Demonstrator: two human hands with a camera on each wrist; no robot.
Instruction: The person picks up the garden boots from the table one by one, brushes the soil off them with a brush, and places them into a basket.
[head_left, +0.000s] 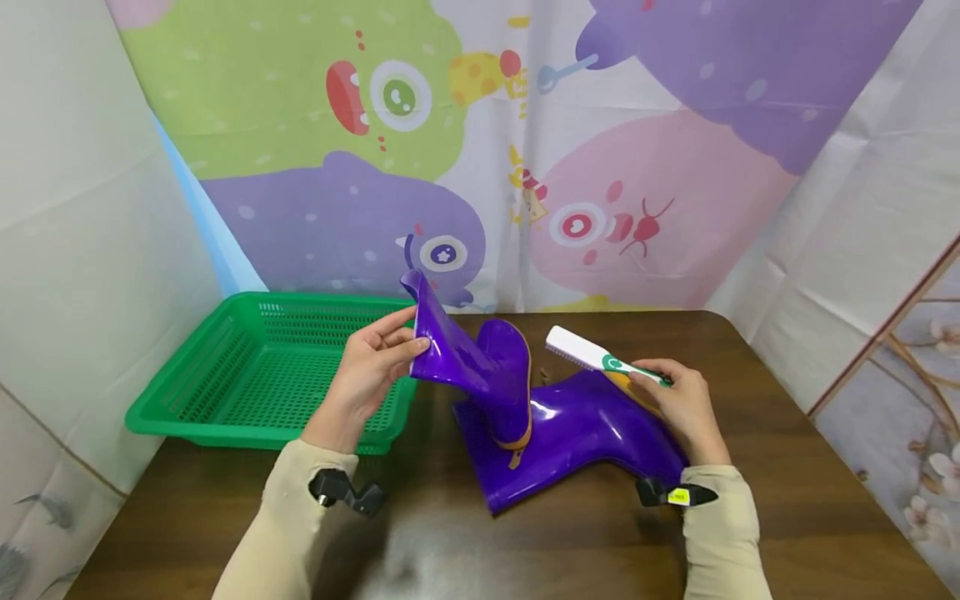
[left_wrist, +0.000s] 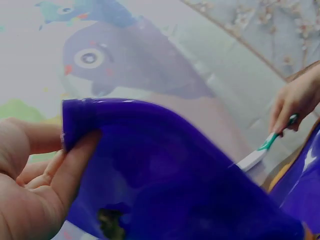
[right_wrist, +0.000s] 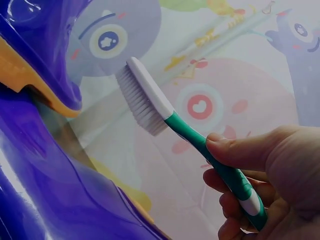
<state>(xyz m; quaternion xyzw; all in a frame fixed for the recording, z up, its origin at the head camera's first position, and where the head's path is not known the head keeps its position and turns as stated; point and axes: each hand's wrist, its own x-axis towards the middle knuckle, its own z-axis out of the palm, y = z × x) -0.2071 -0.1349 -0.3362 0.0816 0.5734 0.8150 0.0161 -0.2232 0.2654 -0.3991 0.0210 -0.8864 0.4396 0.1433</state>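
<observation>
My left hand (head_left: 367,367) pinches the top edge of a purple rain boot (head_left: 457,350), thumb on one side and fingers on the other. That boot is tilted, its tan sole facing right, over a second purple boot (head_left: 570,433) lying on its side. In the left wrist view a dark brown patch (left_wrist: 111,223) shows on the held boot. My right hand (head_left: 678,400) grips the green handle of a white-headed scrub brush (head_left: 581,346), bristles facing down and left. The brush head is apart from the held boot, above the lying one.
A green plastic basket (head_left: 247,437) with slotted sides stands at the left on the brown wooden table (head_left: 810,500). Small brown bits (head_left: 545,377) lie behind the boots. A cartoon-printed cloth (head_left: 300,225) hangs at the back, with pale cloth on both sides.
</observation>
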